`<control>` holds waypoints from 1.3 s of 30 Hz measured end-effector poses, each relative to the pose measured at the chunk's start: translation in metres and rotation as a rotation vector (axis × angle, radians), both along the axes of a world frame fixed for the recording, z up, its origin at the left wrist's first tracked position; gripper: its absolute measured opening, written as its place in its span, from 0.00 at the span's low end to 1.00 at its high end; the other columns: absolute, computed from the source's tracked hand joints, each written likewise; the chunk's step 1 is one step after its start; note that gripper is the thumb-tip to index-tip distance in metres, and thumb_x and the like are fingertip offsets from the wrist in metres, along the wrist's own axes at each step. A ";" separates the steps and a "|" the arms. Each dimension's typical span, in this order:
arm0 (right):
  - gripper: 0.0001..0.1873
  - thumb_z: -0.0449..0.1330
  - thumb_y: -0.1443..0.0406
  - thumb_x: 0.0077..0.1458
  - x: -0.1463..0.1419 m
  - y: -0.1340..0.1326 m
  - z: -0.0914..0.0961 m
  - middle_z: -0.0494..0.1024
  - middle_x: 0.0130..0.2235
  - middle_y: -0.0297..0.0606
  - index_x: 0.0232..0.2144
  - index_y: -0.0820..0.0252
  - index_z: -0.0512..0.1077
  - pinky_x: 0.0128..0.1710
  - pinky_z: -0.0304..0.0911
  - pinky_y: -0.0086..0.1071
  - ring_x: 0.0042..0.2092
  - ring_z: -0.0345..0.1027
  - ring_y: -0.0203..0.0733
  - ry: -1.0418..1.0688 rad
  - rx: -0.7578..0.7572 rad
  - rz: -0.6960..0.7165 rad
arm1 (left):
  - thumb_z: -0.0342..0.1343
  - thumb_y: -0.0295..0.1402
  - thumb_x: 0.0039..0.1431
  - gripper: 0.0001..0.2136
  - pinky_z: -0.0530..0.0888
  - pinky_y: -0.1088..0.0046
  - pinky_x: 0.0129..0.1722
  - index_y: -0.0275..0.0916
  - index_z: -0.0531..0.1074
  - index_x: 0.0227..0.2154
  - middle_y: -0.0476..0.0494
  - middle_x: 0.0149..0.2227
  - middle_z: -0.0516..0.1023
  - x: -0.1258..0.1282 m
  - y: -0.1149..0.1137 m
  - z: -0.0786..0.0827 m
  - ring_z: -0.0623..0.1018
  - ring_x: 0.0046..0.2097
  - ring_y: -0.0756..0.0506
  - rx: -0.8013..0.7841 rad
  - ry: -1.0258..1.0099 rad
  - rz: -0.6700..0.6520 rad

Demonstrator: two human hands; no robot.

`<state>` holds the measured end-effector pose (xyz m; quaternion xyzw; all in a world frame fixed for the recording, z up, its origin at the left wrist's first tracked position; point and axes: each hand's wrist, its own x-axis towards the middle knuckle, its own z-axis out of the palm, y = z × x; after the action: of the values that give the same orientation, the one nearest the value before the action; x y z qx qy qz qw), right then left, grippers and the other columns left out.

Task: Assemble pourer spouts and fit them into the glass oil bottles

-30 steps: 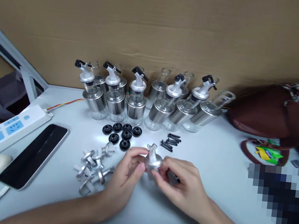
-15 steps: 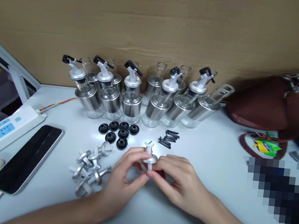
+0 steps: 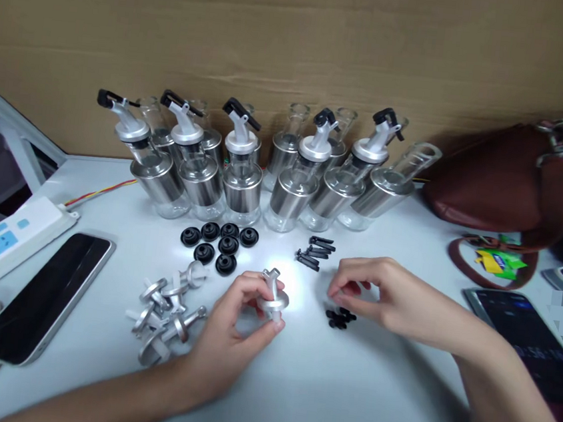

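On the dark phone [image 3: 516, 323] beyond my right hand [image 3: 378, 295] faint digits glow, maybe "56:18", too dim to trust. The blue label on the green-yellow packet [image 3: 500, 262] blurs; nothing else reads.

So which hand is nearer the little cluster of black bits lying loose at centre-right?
Right. The right hand hovers directly over the black bits, fingertips just above them; the left hand sits off to their left, holding a silver pourer cap.

Bottles [image 3: 244, 187] stand behind the gaskets [image 3: 218, 241]; spouts [image 3: 165, 313] lie left, phone [image 3: 44, 297] further left.
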<state>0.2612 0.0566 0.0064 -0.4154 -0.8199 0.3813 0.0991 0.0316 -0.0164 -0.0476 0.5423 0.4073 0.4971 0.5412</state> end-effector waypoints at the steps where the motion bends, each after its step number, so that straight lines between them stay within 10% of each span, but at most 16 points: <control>1: 0.07 0.58 0.69 0.54 0.003 0.001 -0.001 0.77 0.29 0.34 0.27 0.58 0.75 0.30 0.61 0.28 0.29 0.68 0.36 -0.018 -0.043 0.013 | 0.57 0.18 0.54 0.14 0.71 0.74 0.41 0.45 0.67 0.37 0.49 0.43 0.73 0.000 0.000 0.000 0.75 0.45 0.48 0.001 0.005 -0.002; 30: 0.07 0.59 0.71 0.57 -0.013 -0.006 -0.026 0.76 0.34 0.35 0.35 0.58 0.76 0.34 0.62 0.28 0.33 0.70 0.38 -0.021 0.133 -0.020 | 0.60 0.21 0.54 0.15 0.73 0.77 0.41 0.47 0.75 0.41 0.48 0.42 0.72 -0.003 0.001 -0.002 0.75 0.40 0.51 -0.039 0.037 -0.092; 39: 0.05 0.59 0.71 0.53 -0.025 -0.018 -0.015 0.79 0.33 0.34 0.28 0.57 0.67 0.34 0.66 0.28 0.33 0.72 0.37 0.312 0.127 -0.162 | 0.61 0.23 0.54 0.12 0.75 0.75 0.40 0.42 0.76 0.41 0.45 0.40 0.73 -0.003 0.004 0.001 0.76 0.38 0.50 -0.044 0.049 -0.081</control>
<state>0.2362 0.0390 -0.0088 -0.4091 -0.7809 0.3791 0.2814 0.0286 -0.0127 -0.0466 0.5581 0.4091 0.4524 0.5626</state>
